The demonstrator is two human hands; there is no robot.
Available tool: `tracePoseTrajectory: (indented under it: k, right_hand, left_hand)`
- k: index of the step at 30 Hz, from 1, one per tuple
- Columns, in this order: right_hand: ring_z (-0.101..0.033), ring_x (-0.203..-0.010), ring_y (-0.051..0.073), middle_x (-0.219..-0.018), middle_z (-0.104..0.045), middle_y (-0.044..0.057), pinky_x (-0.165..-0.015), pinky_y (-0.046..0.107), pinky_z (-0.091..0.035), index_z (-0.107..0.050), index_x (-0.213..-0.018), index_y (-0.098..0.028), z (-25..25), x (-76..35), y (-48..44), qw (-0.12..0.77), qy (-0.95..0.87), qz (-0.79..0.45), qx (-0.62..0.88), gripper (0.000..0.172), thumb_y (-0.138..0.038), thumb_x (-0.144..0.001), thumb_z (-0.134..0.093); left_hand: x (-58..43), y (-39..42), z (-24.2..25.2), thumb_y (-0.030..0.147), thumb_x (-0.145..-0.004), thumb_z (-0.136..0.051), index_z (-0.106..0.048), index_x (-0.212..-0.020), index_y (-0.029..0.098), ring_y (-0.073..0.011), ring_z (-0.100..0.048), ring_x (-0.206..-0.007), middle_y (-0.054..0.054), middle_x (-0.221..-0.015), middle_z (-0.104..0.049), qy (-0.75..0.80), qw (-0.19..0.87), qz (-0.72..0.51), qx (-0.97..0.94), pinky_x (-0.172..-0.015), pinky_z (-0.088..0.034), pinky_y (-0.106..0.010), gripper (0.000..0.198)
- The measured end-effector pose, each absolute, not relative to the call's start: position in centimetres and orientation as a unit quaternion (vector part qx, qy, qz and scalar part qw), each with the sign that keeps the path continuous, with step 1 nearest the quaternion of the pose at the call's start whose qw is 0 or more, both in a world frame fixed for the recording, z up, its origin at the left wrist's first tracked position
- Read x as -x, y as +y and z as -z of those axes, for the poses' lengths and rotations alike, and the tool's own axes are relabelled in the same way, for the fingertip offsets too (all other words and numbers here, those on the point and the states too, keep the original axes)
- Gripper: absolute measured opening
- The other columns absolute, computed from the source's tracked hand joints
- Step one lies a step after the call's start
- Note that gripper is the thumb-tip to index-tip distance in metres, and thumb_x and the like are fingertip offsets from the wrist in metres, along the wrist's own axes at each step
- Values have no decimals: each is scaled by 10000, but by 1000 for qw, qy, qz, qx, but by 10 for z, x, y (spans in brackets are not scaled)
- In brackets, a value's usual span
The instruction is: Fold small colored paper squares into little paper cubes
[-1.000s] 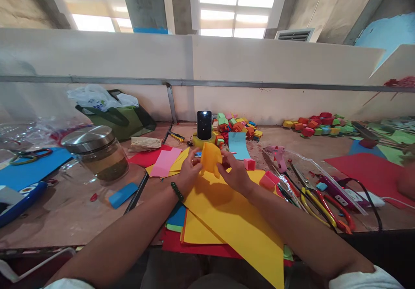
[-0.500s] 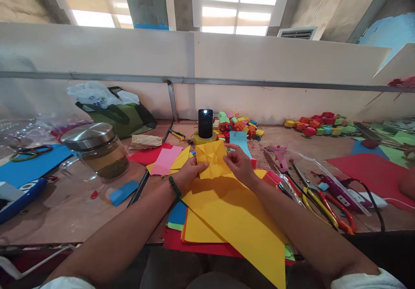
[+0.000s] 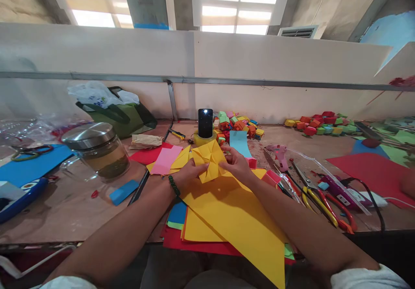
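Note:
A creased square of yellow paper is held up between both my hands, its folds meeting near the middle. My left hand pinches its left side, thumb on the front face. On the right edge, my right hand grips it with the thumb in front and fingers behind. Below lies a large yellow sheet, on top of a stack with red, blue and green sheets showing at its edges. A pink paper piece rests left of my left hand, and a light blue strip stands behind my right.
A phone stands upright ahead, beside piled folded paper pieces. To the left are a glass mug and a green bag. Scissors, a pink glue gun and cables lie right. Another person's hand shows at the right edge.
The yellow square has tilted slightly and its folds stand out more. My right hand has shifted a little left and down along its edge.

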State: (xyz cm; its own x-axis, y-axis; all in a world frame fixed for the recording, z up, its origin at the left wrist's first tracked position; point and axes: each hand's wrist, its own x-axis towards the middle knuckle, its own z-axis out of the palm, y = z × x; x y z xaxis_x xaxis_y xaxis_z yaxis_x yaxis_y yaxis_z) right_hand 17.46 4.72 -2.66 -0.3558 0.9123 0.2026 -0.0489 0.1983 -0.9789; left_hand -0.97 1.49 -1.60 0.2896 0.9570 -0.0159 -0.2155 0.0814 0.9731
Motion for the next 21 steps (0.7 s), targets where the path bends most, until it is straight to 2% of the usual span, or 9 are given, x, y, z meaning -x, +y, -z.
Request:
tracePoseTrajectory:
  k: [5,9,12,16,18,21]
  right_hand:
    - [-646,-625,194,-633,-648,2,-533,290,-500,-614,-925,-189,29,-178,49,460,-647,-487,364,346,-431,-698,-707]
    - [-665,-695,219,-700,-675,27,-579,318,-522,-621,-825,-191,31,-176,50,443,-649,-515,341,359,-483,-653,-740]
    - [-644,-638,185,-657,-647,-2,-561,292,-513,-600,-910,-195,33,-175,50,437,-639,-529,348,363,-434,-673,-734]
    - [-530,-515,103,-563,-533,-69,-508,226,-491,-544,-1240,-209,31,-182,52,465,-668,-468,345,456,-329,-802,-591]
    - [-550,-569,90,-685,-596,-46,-573,236,-539,-525,-1315,-241,28,-188,51,449,-701,-464,304,517,-283,-801,-564]
    - [-623,-693,113,-937,-680,8,-698,288,-580,-614,-1257,-249,24,-193,49,377,-755,-477,245,518,-247,-739,-635]
  left_hand:
    - [9,15,15,369,-498,-876,-699,-982,149,-263,-682,-897,-107,-1010,-736,379,654,-469,-456,-748,-529,-321,561]
    - [9,14,16,364,-558,-852,-699,-964,145,-239,-687,-824,-104,-968,-739,398,667,-456,-434,-684,-532,-301,486]
    - [10,15,16,306,-526,-869,-702,-947,144,-229,-682,-837,-95,-989,-734,377,651,-459,-472,-702,-541,-291,481]
    - [15,17,13,282,-527,-863,-688,-970,139,-216,-682,-779,-97,-973,-730,411,650,-439,-464,-612,-558,-276,498]
    - [19,18,12,260,-559,-844,-679,-984,138,-203,-679,-749,-95,-966,-725,422,664,-426,-447,-561,-555,-261,471]
    - [22,19,11,212,-595,-818,-680,-955,144,-194,-675,-758,-79,-923,-725,402,688,-411,-442,-571,-559,-253,391]
